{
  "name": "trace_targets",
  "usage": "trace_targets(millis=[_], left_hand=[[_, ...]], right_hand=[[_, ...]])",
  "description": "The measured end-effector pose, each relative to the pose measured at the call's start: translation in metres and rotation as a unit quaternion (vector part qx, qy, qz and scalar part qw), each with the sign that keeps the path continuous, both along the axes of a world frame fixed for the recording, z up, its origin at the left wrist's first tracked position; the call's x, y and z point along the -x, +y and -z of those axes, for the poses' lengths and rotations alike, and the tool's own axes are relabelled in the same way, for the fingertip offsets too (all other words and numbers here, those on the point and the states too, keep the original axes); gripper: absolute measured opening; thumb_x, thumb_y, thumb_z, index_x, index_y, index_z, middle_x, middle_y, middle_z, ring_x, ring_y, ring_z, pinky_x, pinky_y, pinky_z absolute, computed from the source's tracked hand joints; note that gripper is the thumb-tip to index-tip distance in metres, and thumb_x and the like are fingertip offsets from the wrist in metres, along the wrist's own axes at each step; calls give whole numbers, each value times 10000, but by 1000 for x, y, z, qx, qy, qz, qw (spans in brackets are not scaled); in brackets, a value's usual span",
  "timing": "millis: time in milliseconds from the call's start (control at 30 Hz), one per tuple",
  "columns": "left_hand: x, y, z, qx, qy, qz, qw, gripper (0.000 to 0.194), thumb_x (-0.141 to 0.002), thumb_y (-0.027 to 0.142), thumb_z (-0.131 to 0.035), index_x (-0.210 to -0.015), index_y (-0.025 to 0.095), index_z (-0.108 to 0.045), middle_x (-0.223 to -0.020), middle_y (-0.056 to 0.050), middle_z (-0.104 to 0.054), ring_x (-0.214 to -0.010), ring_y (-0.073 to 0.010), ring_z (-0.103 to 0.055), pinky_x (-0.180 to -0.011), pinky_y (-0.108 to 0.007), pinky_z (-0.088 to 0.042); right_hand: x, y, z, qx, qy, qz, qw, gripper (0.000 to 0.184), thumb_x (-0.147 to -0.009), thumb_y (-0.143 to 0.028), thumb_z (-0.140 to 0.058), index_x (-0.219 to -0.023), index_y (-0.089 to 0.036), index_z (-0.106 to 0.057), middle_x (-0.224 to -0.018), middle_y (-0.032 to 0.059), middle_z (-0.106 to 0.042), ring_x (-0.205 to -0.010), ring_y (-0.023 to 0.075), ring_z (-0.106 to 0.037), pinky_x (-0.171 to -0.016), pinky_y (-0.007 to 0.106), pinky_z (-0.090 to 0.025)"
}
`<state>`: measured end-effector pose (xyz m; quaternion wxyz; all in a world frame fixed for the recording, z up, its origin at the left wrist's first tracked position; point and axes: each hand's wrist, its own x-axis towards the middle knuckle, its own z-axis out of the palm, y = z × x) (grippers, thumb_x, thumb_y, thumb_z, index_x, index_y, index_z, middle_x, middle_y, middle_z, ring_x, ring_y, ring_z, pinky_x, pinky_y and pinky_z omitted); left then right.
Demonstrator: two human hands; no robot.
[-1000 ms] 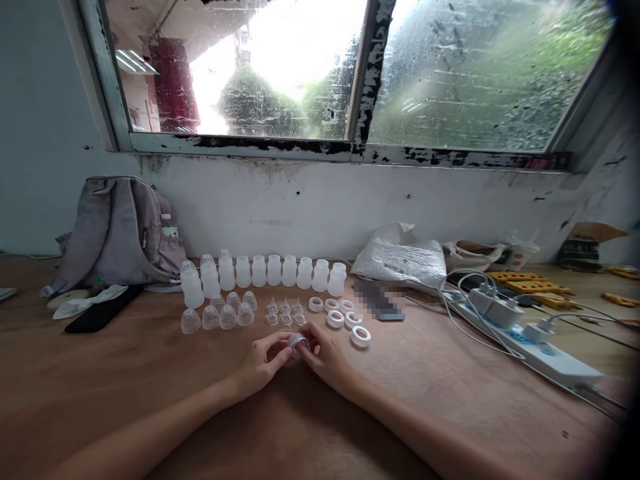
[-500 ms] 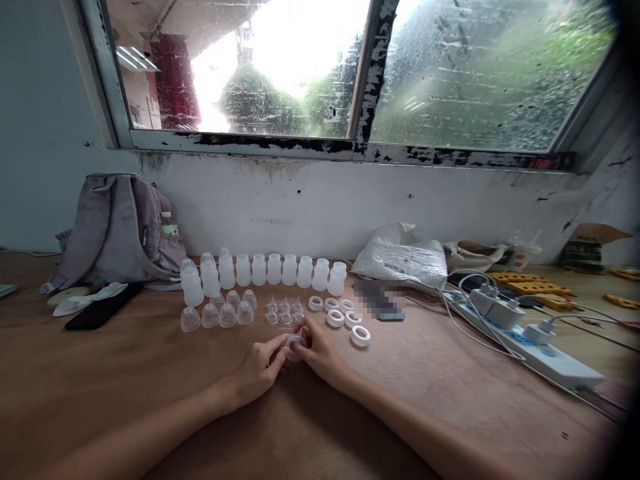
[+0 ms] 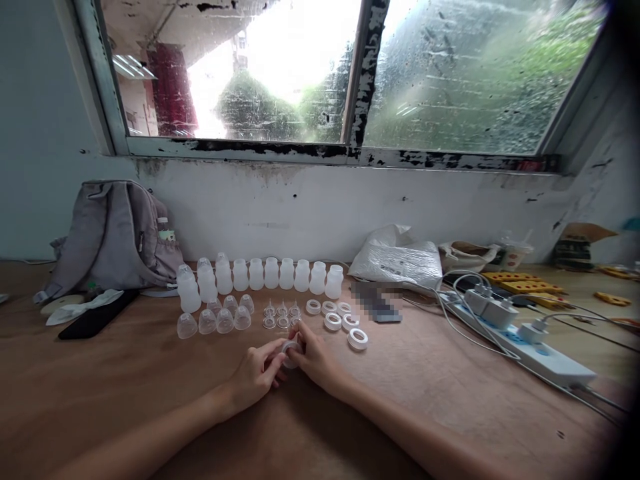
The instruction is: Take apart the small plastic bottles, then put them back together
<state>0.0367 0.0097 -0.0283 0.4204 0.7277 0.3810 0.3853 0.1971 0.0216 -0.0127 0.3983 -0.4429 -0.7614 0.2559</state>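
Note:
A white bottle collar ring (image 3: pixel 286 347) is held between both hands, low over the table. The fingers of my left hand (image 3: pixel 256 375) close on its left side. My right hand (image 3: pixel 316 359) pinches it from the right, with fingertips at the ring's opening; whether a nipple sits inside cannot be made out. Just beyond the hands stand several clear bottle nipples (image 3: pixel 281 313), partly covered by my right fingers. To their right lie several white collar rings (image 3: pixel 351 343). On the left are clear dome caps (image 3: pixel 225 322). Behind runs a row of frosted baby bottles (image 3: pixel 271 275), the leftmost ones capped.
A grey backpack (image 3: pixel 113 233) and a black phone-like slab (image 3: pixel 95 319) occupy the left. Toward the right are a silver bag (image 3: pixel 400 260), a blurred-out dark item (image 3: pixel 385 312), a power strip (image 3: pixel 545 360) with cables, and yellow parts (image 3: pixel 525 283). The wall and window stand behind.
The view has tilted up and shifted slightly. Both hands stay on the collar ring, with my right fingers drawn a little more bent over it.

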Motion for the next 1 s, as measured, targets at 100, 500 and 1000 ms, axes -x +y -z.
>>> trace_targets(millis=[100,500,1000], left_hand=[[0,-1,0,-9,11,6,1000,420,-818,389,-425,-1171,169,-487,-833,-54,-667,-573,-147,-632,-446,-223,-518],[-1,8,-14,107,-108,18,988,430,-792,416,-479,-1147,176,-454,-632,1,-595,-474,-100,-565,-419,-187,-448],[1,17,-9,73,-96,-23,992,371,-703,410,-583,-933,120,-596,-826,-70,-632,-603,-137,-562,-541,-251,-467]], right_hand=[[1,0,1,-6,-9,15,1000,169,-664,-66,-438,-753,-210,-438,-542,-71,-410,-504,88,-397,-466,177,-294],[-4,0,5,23,79,-11,997,109,-700,-146,-500,-772,-204,-443,-651,-42,-467,-547,94,-419,-480,194,-346],[-5,-9,-1,53,114,-71,990,355,-743,-353,-566,-1045,-221,-435,-949,33,-539,-716,126,-531,-622,244,-445]])
